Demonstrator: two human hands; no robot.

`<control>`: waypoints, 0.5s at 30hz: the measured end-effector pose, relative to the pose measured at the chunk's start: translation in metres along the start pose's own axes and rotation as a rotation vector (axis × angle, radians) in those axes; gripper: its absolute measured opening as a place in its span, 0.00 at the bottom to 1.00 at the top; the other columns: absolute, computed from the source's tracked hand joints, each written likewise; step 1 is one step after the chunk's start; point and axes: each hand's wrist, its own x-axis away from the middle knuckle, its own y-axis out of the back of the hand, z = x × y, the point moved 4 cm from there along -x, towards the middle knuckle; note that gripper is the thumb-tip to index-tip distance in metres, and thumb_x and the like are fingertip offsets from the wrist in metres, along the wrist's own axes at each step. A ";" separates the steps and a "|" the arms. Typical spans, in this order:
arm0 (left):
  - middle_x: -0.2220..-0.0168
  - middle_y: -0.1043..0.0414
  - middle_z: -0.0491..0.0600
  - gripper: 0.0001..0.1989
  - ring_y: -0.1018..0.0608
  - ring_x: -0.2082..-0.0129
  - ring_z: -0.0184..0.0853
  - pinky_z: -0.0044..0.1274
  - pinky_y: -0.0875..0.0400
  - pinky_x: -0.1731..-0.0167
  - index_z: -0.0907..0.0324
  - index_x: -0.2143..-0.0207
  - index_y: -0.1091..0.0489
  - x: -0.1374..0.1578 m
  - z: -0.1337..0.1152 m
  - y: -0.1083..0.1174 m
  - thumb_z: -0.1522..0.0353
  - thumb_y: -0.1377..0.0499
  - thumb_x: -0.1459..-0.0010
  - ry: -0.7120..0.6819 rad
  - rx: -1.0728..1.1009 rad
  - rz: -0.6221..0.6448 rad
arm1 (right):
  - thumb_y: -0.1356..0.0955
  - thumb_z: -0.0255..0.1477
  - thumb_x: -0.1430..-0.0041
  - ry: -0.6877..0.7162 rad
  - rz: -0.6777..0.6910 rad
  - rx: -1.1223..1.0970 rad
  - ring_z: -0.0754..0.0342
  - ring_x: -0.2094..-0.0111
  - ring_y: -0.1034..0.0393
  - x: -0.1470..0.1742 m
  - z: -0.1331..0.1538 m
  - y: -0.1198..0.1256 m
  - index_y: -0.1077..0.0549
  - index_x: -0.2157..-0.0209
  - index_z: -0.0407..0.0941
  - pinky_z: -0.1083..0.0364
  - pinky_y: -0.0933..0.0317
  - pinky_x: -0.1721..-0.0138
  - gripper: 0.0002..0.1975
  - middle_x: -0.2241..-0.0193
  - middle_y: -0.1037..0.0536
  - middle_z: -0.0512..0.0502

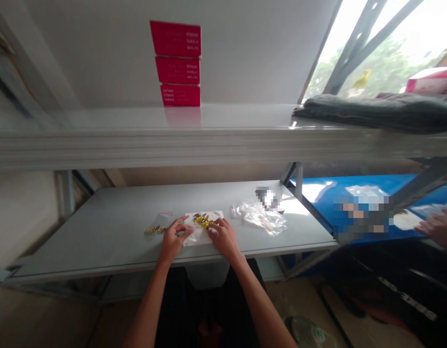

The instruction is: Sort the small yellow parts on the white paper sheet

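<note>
A white sheet [194,239] lies on the grey shelf in front of me, bearing a pile of small yellow and dark-brown pieces [201,220] that look like capsules. At the sheet's left edge is my left hand [173,238], thumb and fingers apart, close to some clear plastic. My right hand [224,237] bends over the right side of the pile. Its fingertips come together at the yellow pieces, and what they pinch, if anything, is too small to make out. Left of my left hand lies a clear zip bag [164,220] with similar pieces inside.
Clear plastic bags [265,217] lie in a heap to the right, near a blurred-out object. Above my hands runs an upper shelf [223,145] with stacked red boxes [178,70] and a dark cloth [371,112]. Another person's hand [440,224] is over a blue table [317,191].
</note>
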 end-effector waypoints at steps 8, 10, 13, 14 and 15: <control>0.62 0.21 0.50 0.30 0.21 0.66 0.34 0.23 0.27 0.65 0.61 0.50 0.25 -0.002 -0.001 0.001 0.58 0.29 0.54 -0.035 0.002 0.013 | 0.32 0.24 0.37 0.023 0.029 0.095 0.47 0.58 0.31 -0.001 0.002 -0.002 0.19 0.61 0.48 0.53 0.36 0.57 0.10 0.64 0.21 0.43; 0.58 0.21 0.52 0.30 0.21 0.63 0.36 0.24 0.27 0.63 0.60 0.47 0.26 -0.001 -0.001 0.001 0.57 0.31 0.50 -0.034 -0.046 0.017 | 0.33 0.23 0.38 0.032 0.041 0.101 0.47 0.58 0.30 0.000 0.003 -0.002 0.19 0.60 0.47 0.53 0.35 0.57 0.10 0.63 0.21 0.43; 0.57 0.21 0.52 0.32 0.21 0.61 0.38 0.25 0.27 0.60 0.60 0.43 0.29 -0.001 -0.001 0.001 0.56 0.33 0.48 -0.033 -0.069 0.001 | 0.32 0.22 0.38 0.038 0.055 0.093 0.47 0.56 0.30 0.000 0.004 -0.002 0.19 0.58 0.48 0.53 0.35 0.57 0.11 0.61 0.21 0.42; 0.58 0.21 0.52 0.33 0.21 0.60 0.38 0.25 0.27 0.59 0.60 0.42 0.30 -0.002 -0.001 0.001 0.56 0.33 0.47 -0.030 -0.057 0.008 | 0.32 0.22 0.38 0.036 0.059 0.091 0.47 0.56 0.30 0.000 0.004 -0.003 0.19 0.58 0.48 0.54 0.35 0.57 0.11 0.60 0.21 0.42; 0.59 0.21 0.51 0.33 0.20 0.60 0.38 0.26 0.27 0.58 0.60 0.41 0.31 -0.002 -0.001 -0.001 0.57 0.34 0.47 -0.028 -0.036 0.020 | 0.32 0.23 0.38 0.032 0.064 0.089 0.47 0.55 0.30 0.000 0.004 -0.003 0.19 0.57 0.48 0.54 0.35 0.57 0.11 0.59 0.21 0.42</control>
